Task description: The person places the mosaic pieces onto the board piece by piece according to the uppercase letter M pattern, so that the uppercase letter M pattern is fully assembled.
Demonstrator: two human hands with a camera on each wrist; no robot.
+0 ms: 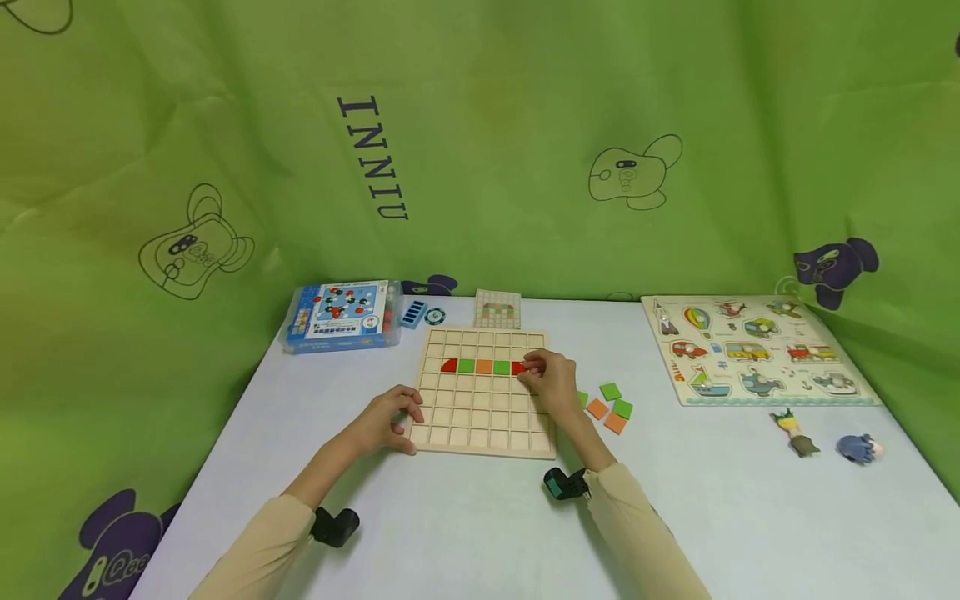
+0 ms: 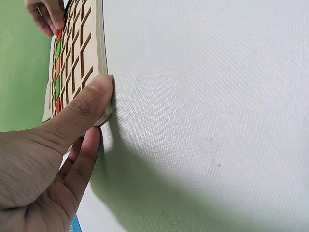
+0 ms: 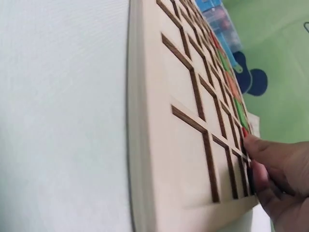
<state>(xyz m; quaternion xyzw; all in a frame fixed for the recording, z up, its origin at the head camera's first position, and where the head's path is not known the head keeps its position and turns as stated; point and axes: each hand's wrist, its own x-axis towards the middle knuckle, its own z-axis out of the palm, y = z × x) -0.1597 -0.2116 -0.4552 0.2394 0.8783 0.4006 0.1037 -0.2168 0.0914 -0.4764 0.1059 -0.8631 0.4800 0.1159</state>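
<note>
A square wooden grid board [image 1: 480, 417] lies on the table before me. My left hand [image 1: 382, 421] grips its near left corner, thumb along the front edge and fingers at the left side, as the left wrist view shows. Across one upper row runs a line of tiles: a red tile [image 1: 449, 366] with a cut corner, a green tile [image 1: 466, 367], an orange tile [image 1: 484, 367], another green tile [image 1: 502, 368] and a right-end red tile [image 1: 517, 367]. Thumb and fingertips of my right hand [image 1: 552, 383] pinch that right-end red tile in its cell, partly covering it.
Several loose green and orange tiles [image 1: 597, 408] lie right of the board. Behind it is a pattern card [image 1: 497, 309]. A boxed set [image 1: 345, 317] stands back left, with small blue pieces [image 1: 413, 314] beside it. A vehicle puzzle [image 1: 757, 358] and two small figures [image 1: 860, 449] lie right.
</note>
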